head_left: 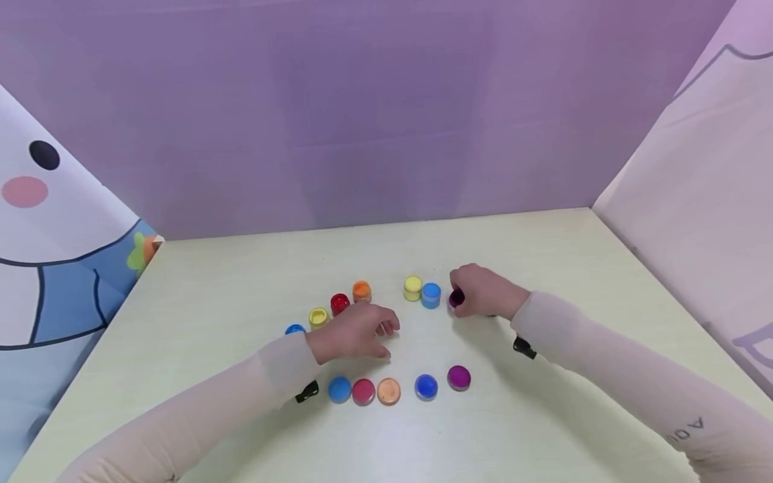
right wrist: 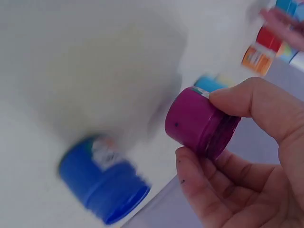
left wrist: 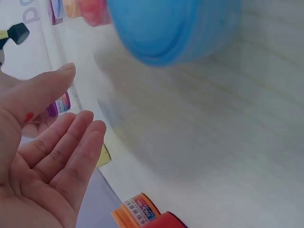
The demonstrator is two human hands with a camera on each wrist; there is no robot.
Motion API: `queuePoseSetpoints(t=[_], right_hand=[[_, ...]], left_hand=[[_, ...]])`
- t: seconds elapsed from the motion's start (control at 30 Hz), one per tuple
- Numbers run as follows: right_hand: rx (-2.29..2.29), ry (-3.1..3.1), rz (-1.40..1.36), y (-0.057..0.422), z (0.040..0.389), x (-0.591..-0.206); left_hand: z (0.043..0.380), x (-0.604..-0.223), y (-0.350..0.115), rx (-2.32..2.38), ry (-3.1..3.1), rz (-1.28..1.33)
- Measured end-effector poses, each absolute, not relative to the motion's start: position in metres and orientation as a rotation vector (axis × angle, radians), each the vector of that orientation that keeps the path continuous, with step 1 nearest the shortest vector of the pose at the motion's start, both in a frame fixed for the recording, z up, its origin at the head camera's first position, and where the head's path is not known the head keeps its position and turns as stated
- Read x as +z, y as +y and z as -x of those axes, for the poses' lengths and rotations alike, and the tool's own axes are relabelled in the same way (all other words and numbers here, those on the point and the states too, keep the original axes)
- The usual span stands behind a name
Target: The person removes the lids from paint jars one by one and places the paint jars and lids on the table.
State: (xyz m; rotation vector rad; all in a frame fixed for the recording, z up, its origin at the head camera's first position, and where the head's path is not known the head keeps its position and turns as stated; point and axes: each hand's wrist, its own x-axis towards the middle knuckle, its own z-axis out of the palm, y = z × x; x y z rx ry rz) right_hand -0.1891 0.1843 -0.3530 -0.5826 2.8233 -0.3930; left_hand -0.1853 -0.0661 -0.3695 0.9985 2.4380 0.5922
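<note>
My right hand pinches a small purple paint pot between thumb and fingers; its mouth is uncovered. A dark blue paint pot, also uncovered, stands beside it, mostly hidden by the hand in the head view. To the left of the right hand are a light blue pot and a yellow pot. My left hand hovers over the table with loosely bent fingers and nothing in them. Near it are an orange pot, a red pot, another yellow pot and a blue pot.
Nearer me lie round lids in a row: light blue, crimson, peach, dark blue and purple. The pale table meets a purple wall cloth at the back, with printed cloths at both sides.
</note>
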Motion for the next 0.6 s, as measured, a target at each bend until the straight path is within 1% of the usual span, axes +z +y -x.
queuePoseSetpoints(t=[0.23, 0.6], right_hand=[[-0.360, 2.746, 0.509, 0.192, 0.207, -0.353], [-0.375, 2.717, 0.448, 0.195, 0.210, -0.354]], left_hand=[[0.185, -0.369, -0.067, 0.608, 2.433, -0.987], [0.182, -0.373, -0.069, 0.593, 2.444, -0.970]])
